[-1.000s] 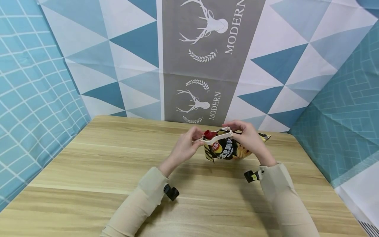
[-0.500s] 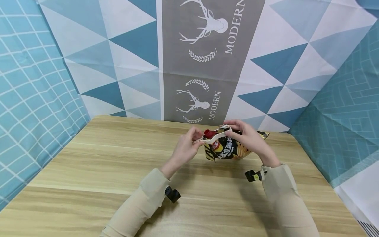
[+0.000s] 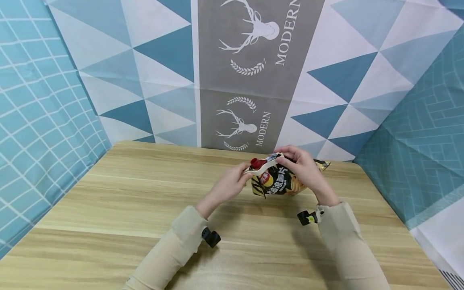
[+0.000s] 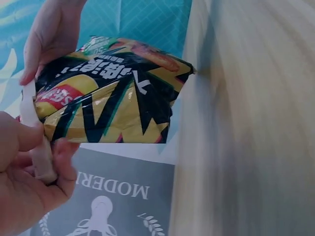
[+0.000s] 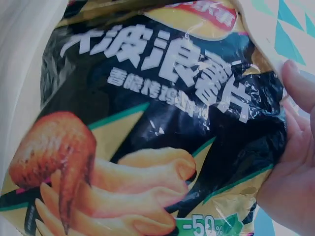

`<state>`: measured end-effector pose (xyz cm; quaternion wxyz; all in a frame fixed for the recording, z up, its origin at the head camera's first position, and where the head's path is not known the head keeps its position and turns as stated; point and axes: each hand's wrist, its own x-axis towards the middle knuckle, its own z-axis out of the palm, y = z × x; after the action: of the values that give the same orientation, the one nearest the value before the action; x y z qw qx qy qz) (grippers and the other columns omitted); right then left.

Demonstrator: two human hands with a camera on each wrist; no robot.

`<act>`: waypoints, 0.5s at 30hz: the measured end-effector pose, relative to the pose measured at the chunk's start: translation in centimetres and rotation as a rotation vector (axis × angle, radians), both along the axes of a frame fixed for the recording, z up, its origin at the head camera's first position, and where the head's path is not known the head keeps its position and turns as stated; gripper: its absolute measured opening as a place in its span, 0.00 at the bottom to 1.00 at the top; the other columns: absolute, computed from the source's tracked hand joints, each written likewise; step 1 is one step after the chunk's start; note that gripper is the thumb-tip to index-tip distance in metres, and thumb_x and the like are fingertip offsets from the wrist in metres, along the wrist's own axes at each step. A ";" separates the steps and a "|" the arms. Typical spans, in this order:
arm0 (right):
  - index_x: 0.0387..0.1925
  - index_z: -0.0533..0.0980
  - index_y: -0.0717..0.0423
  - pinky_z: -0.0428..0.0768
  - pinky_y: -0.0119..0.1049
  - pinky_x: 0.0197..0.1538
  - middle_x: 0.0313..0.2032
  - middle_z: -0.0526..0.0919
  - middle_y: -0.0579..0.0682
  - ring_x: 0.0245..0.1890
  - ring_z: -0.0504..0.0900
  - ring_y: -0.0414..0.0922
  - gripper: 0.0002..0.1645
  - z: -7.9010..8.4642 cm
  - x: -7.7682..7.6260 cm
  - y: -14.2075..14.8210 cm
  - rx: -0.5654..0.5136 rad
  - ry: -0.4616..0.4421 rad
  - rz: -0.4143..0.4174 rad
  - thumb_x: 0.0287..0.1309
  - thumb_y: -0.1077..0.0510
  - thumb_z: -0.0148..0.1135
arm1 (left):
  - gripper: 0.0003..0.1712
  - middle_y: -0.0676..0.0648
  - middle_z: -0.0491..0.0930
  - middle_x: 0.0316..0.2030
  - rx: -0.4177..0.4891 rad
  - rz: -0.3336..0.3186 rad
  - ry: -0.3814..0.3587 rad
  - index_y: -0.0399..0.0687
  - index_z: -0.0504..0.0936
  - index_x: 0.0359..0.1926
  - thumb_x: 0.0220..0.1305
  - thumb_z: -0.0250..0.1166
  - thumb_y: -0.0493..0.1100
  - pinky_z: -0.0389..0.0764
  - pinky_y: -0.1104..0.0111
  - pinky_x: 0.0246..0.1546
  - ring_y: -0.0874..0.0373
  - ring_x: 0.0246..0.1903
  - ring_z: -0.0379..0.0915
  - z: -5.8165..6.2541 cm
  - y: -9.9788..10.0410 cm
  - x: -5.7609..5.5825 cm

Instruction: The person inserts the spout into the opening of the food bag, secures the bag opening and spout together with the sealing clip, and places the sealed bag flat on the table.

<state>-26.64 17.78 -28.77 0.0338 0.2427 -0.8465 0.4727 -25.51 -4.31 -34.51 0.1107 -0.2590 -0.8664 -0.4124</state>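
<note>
A black and gold bag of potato chips [image 3: 278, 182] is held up at the table's back right, its front facing me. Along its top edge runs a white bag clip [image 3: 267, 166] with a red spout [image 3: 255, 163] near the left end. My left hand [image 3: 230, 180] pinches the clip's left end between thumb and fingers. At the other end, my right hand [image 3: 303, 169] grips the clip, thumb in front and fingers behind. In the left wrist view the clip [image 4: 30, 105] lies across the bag's mouth. The bag [image 5: 147, 128] fills most of the right wrist view.
The wood-grain table [image 3: 145, 209] stretches in front and to the left. A patterned backdrop [image 3: 239, 80] stands right behind its far edge, with blue tiled sheets on both sides. Black wrist cameras [image 3: 211, 237] sit at both cuffs.
The clip's two arms stood apart at the right end a second ago; now they lie together across the bag's top. Both hands have stayed nearly in place.
</note>
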 end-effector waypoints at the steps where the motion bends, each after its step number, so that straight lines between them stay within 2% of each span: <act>1: 0.51 0.72 0.60 0.76 0.27 0.42 0.44 0.81 0.57 0.37 0.80 0.36 0.20 -0.1 0.0 0.0 -0.010 0.002 -0.001 0.61 0.53 0.54 | 0.15 0.47 0.76 0.33 -0.019 -0.007 0.000 0.39 0.72 0.50 0.66 0.53 0.42 0.74 0.69 0.33 0.59 0.31 0.71 -0.1 0.0 0.0; 5: 0.54 0.70 0.60 0.75 0.25 0.45 0.49 0.79 0.56 0.40 0.79 0.35 0.21 -0.4 -0.1 -0.1 -0.074 0.001 0.033 0.62 0.53 0.53 | 0.15 0.44 0.77 0.43 0.008 -0.002 0.032 0.38 0.73 0.50 0.66 0.52 0.43 0.73 0.63 0.46 0.54 0.42 0.73 -0.3 0.3 0.0; 8: 0.56 0.67 0.60 0.74 0.25 0.48 0.51 0.78 0.54 0.43 0.78 0.35 0.23 -0.5 -0.2 -0.1 -0.130 -0.020 0.059 0.63 0.54 0.52 | 0.16 0.42 0.77 0.48 0.044 0.014 0.043 0.39 0.72 0.51 0.66 0.52 0.43 0.73 0.61 0.49 0.52 0.46 0.74 -0.5 0.5 0.0; 11: 0.57 0.65 0.61 0.73 0.24 0.48 0.52 0.76 0.48 0.43 0.78 0.33 0.25 -0.5 -0.3 -0.1 -0.155 -0.059 0.042 0.62 0.54 0.53 | 0.16 0.43 0.77 0.46 0.052 0.031 0.063 0.39 0.73 0.51 0.66 0.53 0.42 0.74 0.62 0.46 0.54 0.41 0.73 -0.5 0.4 0.0; 15: 0.55 0.66 0.62 0.73 0.25 0.46 0.44 0.75 0.44 0.38 0.79 0.32 0.25 -0.4 -0.4 0.0 -0.139 -0.121 -0.024 0.60 0.53 0.56 | 0.15 0.45 0.78 0.41 0.061 0.034 0.077 0.40 0.74 0.50 0.66 0.53 0.42 0.73 0.63 0.41 0.56 0.35 0.70 -0.5 0.2 -0.1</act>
<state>-27.02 17.74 -29.14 0.0051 0.2008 -0.8150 0.5436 -25.60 -4.14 -35.03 0.1590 -0.2563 -0.8528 -0.4263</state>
